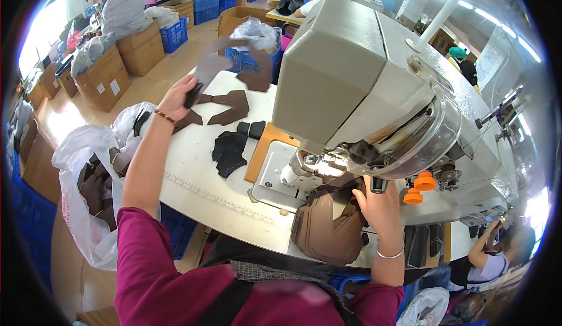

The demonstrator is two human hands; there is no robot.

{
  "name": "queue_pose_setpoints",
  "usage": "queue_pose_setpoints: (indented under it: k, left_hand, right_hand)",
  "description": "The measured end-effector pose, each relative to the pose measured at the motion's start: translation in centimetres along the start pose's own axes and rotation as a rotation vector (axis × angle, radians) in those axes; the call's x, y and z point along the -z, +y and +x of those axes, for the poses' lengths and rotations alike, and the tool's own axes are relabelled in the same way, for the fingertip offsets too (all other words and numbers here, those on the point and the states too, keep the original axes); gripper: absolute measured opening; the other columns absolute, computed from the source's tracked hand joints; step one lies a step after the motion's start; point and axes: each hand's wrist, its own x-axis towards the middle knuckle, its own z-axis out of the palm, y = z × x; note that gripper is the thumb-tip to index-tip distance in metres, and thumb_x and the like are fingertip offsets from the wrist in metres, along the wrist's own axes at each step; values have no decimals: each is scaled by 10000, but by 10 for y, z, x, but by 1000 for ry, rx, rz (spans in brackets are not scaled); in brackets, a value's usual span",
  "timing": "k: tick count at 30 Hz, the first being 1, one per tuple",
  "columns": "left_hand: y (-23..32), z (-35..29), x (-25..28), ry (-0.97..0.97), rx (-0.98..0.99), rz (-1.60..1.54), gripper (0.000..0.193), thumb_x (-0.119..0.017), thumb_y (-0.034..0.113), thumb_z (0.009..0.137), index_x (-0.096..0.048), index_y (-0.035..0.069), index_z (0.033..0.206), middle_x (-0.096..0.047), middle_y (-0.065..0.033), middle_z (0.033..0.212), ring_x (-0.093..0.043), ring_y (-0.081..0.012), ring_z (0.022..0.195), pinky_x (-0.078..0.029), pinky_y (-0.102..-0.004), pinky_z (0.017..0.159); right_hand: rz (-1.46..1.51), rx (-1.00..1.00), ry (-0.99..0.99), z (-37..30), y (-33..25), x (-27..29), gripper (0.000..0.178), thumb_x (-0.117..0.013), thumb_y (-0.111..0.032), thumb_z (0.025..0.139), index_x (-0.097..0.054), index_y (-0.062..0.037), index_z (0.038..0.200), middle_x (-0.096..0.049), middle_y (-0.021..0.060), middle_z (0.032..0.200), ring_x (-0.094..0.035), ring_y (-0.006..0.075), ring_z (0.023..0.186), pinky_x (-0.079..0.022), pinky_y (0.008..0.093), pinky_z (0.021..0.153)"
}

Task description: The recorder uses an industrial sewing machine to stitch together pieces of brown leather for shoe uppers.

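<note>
My left hand [178, 97] is raised over the left part of the table. It is closed on a brown shaped piece [257, 74], with a grey face, smeared by motion; something dark shows at the fingers. My right hand [376, 202] is at the right of the sewing machine [328, 74], its thumb against a stack of brown cut pieces [328, 232]. Most of its fingers are hidden behind the machine head. The stack lies partly over the table's front edge. More brown pieces [231, 108] and black pieces [229, 153] lie on the white table [193, 171].
At my left, a plastic bag [88, 209] holds brown pieces. Cardboard boxes [105, 80] and blue crates [174, 36] stand on the floor beyond. Two orange knobs [424, 181] stick out from the machine. A co-worker [492, 255] sits at the far right.
</note>
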Motion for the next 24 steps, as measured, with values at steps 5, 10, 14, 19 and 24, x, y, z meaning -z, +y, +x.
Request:
queue_pose_setpoints:
  k: [5, 10, 14, 19, 24]
  left_hand:
    - [9, -17, 103, 343, 244, 529, 291, -631, 152, 1047, -674, 19, 1302, -732, -18, 1073, -693, -108, 900, -563, -285, 806]
    - [3, -20, 141, 374, 208, 1237, 253, -728, 136, 935, -762, -34, 1118, -753, -55, 955, -669, -134, 872, -527, -312, 819]
    - [4, -23, 136, 314, 239, 1375, 355, -741, 200, 915, -753, -27, 1187, -783, -133, 975, -719, -209, 901, -550, -343, 854]
    - [-3, -46, 93, 485, 69, 1797, 438, -811, 246, 867, -735, 61, 1257, -716, -202, 1260, -671, -351, 1178, -521, -436, 1019]
    - [-20, -75, 8, 38, -241, 1442, 191, -785, 188, 863, -788, 92, 1028, -732, -135, 1088, -680, -319, 1028, -537, -410, 930]
  right_hand:
    - [10, -93, -244, 9, 33, -31, 447, -801, -381, 865, -653, -17, 1080, -692, 217, 1001, -659, 429, 955, -528, 513, 827]
    - [24, -193, -384, 10, 53, -46, 474, -763, -449, 892, -656, -5, 1019, -711, 227, 980, -683, 425, 946, -534, 506, 845]
    - [142, -275, -393, 27, 65, -53, 508, -766, -447, 875, -716, -36, 1170, -734, 227, 1136, -689, 416, 1068, -521, 492, 942]
    - [100, -146, -484, 35, 84, -56, 497, -761, -446, 871, -743, -34, 1147, -743, 234, 1041, -721, 405, 970, -549, 460, 868]
    - [77, -243, -248, 17, 73, -61, 463, -797, -426, 855, -742, -21, 1072, -733, 200, 931, -693, 387, 892, -534, 467, 823]
